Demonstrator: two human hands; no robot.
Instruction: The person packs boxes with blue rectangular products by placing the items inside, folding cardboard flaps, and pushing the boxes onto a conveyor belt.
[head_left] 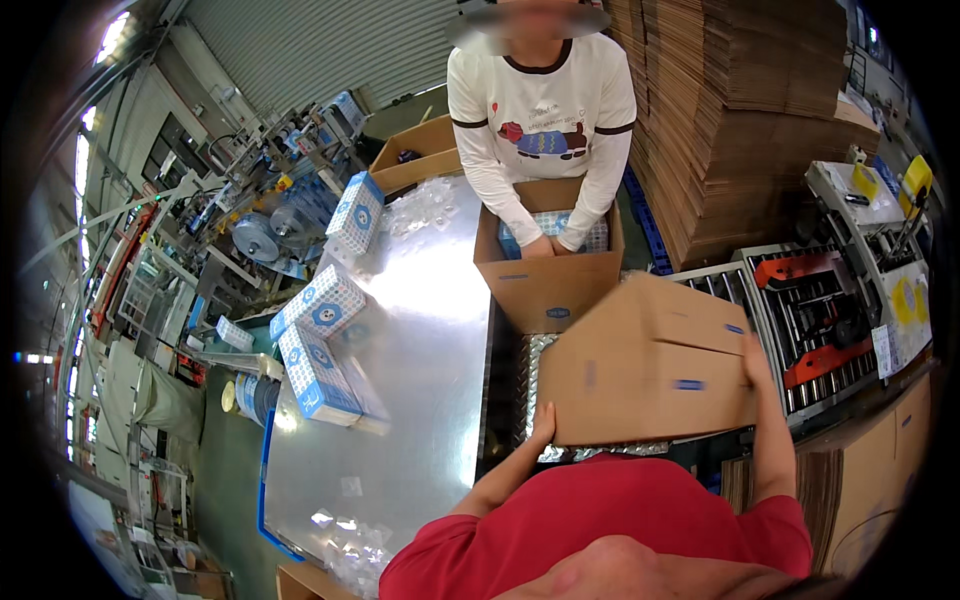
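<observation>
I hold a large brown cardboard box (640, 375) in front of my body, tilted and slightly blurred. My left hand (543, 424) is pressed against its lower left side. At the opposite side, my right hand (755, 364) grips the edge, its fingers partly hidden. Just beyond it stands an open cardboard box (555, 290), where a person in a white long-sleeved top (545, 120) has both hands. Blue-and-white patterned packs (580, 232) show inside that box.
Several similar packs (325, 305) lie on the shiny metal table (420, 400) at left, with clear plastic scraps (355, 555). Flattened cartons (740, 120) are stacked high at far right. A roller conveyor with red parts (810, 320) stands right; machinery (290, 220) is at left.
</observation>
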